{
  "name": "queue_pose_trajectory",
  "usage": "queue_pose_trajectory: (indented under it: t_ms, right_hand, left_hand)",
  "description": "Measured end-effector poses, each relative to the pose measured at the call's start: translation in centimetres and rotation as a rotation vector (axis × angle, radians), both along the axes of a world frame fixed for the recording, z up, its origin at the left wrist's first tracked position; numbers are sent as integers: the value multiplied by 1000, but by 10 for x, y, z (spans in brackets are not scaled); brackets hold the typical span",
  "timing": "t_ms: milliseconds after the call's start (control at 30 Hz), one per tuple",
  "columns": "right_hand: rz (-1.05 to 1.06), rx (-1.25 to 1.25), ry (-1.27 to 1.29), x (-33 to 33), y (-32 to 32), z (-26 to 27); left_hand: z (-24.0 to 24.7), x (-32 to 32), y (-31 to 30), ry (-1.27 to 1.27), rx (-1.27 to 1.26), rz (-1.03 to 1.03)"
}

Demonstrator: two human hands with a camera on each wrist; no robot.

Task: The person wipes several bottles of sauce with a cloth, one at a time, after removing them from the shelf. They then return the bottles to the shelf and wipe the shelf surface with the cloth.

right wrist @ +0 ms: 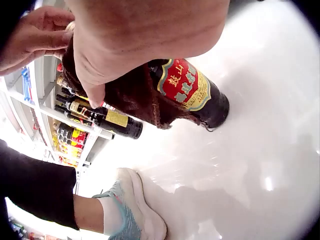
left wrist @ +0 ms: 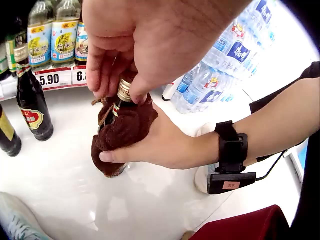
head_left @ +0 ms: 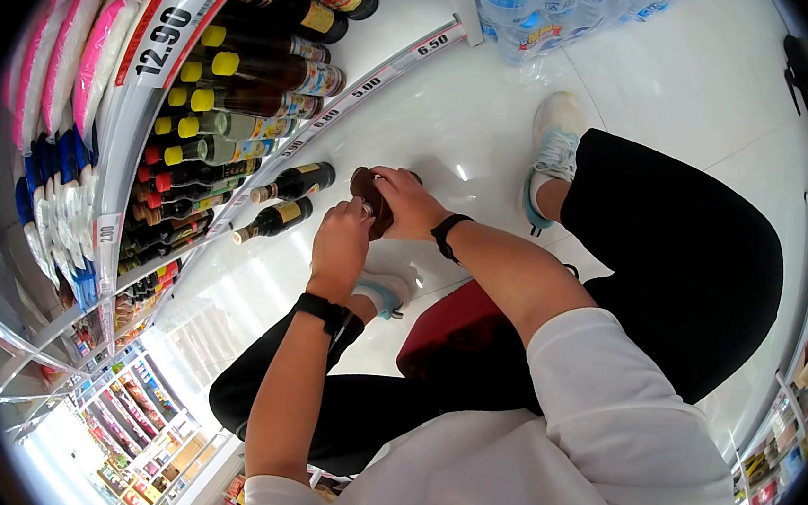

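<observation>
the left hand (head_left: pixel 340 247) is bent in, with its thumb and fingers pinching the gold cap (left wrist: pixel 125 91) at the top of a dark bottle (right wrist: pixel 216 109). the right hand (head_left: pixel 412 206) is curled round the same bottle, a bit lower down, and holds a soft brown cloth (left wrist: pixel 125 131) against it. the cloth goes round the bottle under both hands, but it does not hide it all. past the right hand, a red and yellow label (right wrist: pixel 186 85) and the dark bottom part peek out. the bottom is close to the shiny white floor (head_left: pixel 415 111), but i cannot tell if it touches.

just beside the left hand, on its outer side, two more dark bottles (head_left: pixel 305 180) stand up on the floor, near each other. past them is a shelf (head_left: pixel 404 65) with price tags along its edge and lots of bottles on it, some with yellow caps (head_left: pixel 225 64). ahead of the right hand, well apart from it, are clear water bottles (head_left: pixel 545 22) packed close together.

each wrist has a black band on it. one shoe (head_left: pixel 556 132) is on the far side of the right hand, and the other shoe (head_left: pixel 387 291) is near the left hand, on the side close to the body.
</observation>
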State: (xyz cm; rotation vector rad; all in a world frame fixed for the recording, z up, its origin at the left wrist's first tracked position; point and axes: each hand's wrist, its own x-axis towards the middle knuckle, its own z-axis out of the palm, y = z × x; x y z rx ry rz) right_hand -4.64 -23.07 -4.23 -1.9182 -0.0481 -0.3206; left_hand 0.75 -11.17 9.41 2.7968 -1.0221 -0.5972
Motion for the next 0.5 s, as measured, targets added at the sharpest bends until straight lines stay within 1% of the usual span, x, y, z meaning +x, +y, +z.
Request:
queue_pose_trajectory:
  t_ms: [67,100,167,200,267,300,367,400,467,500]
  right_hand:
    - [28,-108,-27,-5,-2,8]
    - [26,-111,-29,-5,-5,13]
    - [110,-70,-8,-6,-9,21]
    - [110,-74,-9,-5,-8,20]
    - [127,107,80,-1,-2,20]
    - [128,104,79,2,-1,24]
    - [125,135,181,5,1,31]
    - [127,133,180,6,2,29]
    - [82,69,-73,9,4,25]
    - [84,69,-72,10,4,26]
  left_hand:
    - [0,0,0,4,-11,7]
    - [1,-1,0,13,-20,21]
    - [0,-1,0,2,4,12]
    - [0,-1,0,-9,32,5]
    - [0,-2,-1,-18,27,3]
    - [0,-2,0,-25,26,1]
    - [-1,-2,0,-23,20,5]
    - [-1,-2,1,-18,17,8]
    - [-4,-1,2,-12,-13,31]
    - [-4,-1,2,-5,-41,51]
